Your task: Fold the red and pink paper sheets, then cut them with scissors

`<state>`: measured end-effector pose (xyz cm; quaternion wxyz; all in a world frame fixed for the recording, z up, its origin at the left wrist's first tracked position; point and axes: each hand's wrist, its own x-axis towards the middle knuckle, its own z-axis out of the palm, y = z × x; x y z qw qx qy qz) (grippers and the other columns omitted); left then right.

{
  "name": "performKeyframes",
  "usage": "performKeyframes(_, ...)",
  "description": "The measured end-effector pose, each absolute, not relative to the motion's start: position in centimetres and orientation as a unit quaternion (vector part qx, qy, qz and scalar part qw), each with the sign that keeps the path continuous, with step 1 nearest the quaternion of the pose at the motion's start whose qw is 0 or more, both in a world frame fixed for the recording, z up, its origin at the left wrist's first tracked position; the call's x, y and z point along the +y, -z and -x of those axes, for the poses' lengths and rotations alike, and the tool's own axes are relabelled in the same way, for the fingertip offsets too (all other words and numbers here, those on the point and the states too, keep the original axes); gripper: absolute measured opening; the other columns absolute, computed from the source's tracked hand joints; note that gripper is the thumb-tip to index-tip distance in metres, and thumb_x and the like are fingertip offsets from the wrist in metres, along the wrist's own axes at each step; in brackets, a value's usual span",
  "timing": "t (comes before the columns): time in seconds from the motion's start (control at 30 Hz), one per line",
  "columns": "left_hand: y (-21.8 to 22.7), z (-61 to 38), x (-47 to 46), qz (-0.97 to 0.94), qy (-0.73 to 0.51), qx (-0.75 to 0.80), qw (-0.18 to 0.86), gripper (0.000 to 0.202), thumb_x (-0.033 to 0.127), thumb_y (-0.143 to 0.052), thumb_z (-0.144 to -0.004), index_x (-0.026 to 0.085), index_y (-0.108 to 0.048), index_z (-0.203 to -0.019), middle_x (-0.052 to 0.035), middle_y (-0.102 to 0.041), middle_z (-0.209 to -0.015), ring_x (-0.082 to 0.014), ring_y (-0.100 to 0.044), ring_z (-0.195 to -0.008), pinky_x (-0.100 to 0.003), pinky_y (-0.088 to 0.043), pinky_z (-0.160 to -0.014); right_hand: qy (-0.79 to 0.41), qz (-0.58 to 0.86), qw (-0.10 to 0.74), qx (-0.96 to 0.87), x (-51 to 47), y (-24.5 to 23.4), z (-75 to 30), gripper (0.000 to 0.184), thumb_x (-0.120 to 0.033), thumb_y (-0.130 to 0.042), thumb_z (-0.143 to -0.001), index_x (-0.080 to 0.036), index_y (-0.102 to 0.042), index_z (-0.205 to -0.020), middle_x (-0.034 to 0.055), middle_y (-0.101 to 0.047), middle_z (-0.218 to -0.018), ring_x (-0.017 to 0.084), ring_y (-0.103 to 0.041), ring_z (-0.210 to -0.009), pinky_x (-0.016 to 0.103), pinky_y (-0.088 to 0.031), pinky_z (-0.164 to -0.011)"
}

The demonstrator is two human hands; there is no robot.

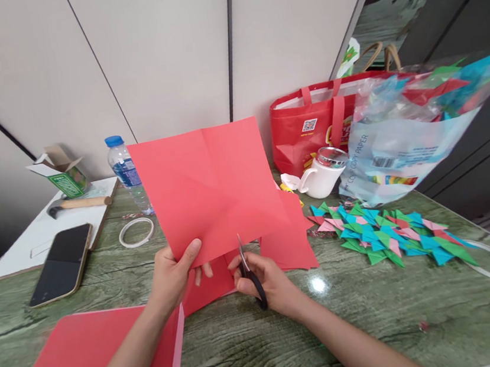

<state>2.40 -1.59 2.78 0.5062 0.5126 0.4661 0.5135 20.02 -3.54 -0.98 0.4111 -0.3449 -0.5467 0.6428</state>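
My left hand [172, 274] pinches the lower edge of a creased red paper sheet [214, 187], holding it upright above the table. My right hand [268, 283] is closed round black-handled scissors [250, 273], whose blades point up into the sheet's bottom edge. A cut section of the sheet hangs down to the right. Another red piece [208, 289] lies under both hands.
A stack of red paper [87, 352] lies front left on the green table [378, 322]. A phone [62, 263], tape ring [136, 231], water bottle [126, 174], white mug [321, 175], red bag [309, 128], plastic bag of paper [404, 134] and folded coloured pieces [389, 234] surround them.
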Motion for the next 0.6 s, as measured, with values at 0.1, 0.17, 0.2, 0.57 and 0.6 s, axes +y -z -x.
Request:
performKeyframes(0.1, -2.56, -2.2, -1.54, -0.523, -0.511, 0.466, 0.498, 0.031, 0.038, -0.059, -0.075, 0.018, -0.055, -0.052, -0.0022, -0.06, -0.041, -0.0096, -0.044, -0.028, -0.021, -0.033, -0.032, -0.644, 0.341, 0.415, -0.544, -3.56, 1.1, -19.98, 0.041, -0.051, -0.068, -0.064, -0.019, -0.052, -0.085, -0.003, -0.047, -0.069, 0.01, -0.042, -0.061, 0.024, -0.034, -0.058)
performKeyframes(0.17, -2.42, -2.09, -1.51, -0.528, -0.51, 0.463, 0.496, 0.031, 0.037, -0.058, -0.077, 0.017, -0.055, -0.053, -0.002, -0.06, -0.041, -0.0095, -0.045, -0.029, -0.021, -0.033, -0.032, -0.645, 0.342, 0.417, -0.542, -3.56, 1.21, -19.94, 0.041, -0.05, -0.068, -0.064, -0.019, -0.052, -0.085, -0.0032, -0.047, -0.069, 0.01, -0.042, -0.06, 0.024, -0.034, -0.058)
performKeyframes(0.2, -2.38, -2.07, -1.5, -0.53, -0.509, 0.462, 0.497, 0.03, 0.036, -0.057, -0.077, 0.017, -0.055, -0.054, -0.0019, -0.06, -0.041, -0.0094, -0.045, -0.029, -0.021, -0.034, -0.032, -0.644, 0.345, 0.417, -0.541, -3.56, 1.26, -19.92, 0.041, -0.05, -0.068, -0.064, -0.019, -0.052, -0.084, -0.0033, -0.047, -0.068, 0.01, -0.043, -0.06, 0.024, -0.034, -0.058)
performKeyframes(0.57, -2.6, -2.43, -1.65, -0.499, -0.526, 0.459, 0.513, 0.026, 0.039, -0.062, -0.073, 0.014, -0.055, -0.067, -0.0015, -0.059, -0.041, -0.016, -0.054, -0.031, -0.022, -0.037, -0.024, -0.655, 0.331, 0.418, -0.536, -3.58, 1.23, -20.23, 0.044, -0.043, -0.074, -0.06, -0.019, -0.053, -0.09, -0.0008, -0.055, -0.073, 0.012, -0.051, -0.065, 0.026, -0.039, -0.063)
performKeyframes(0.6, -2.6, -2.43, -1.67, -0.497, -0.527, 0.458, 0.515, 0.025, 0.038, -0.061, -0.073, 0.014, -0.055, -0.067, -0.0016, -0.059, -0.041, -0.016, -0.054, -0.03, -0.021, -0.037, -0.024, -0.658, 0.329, 0.417, -0.533, -3.57, 1.26, -20.25, 0.045, -0.042, -0.076, -0.058, -0.018, -0.053, -0.09, -0.0006, -0.056, -0.073, 0.012, -0.052, -0.066, 0.026, -0.04, -0.063)
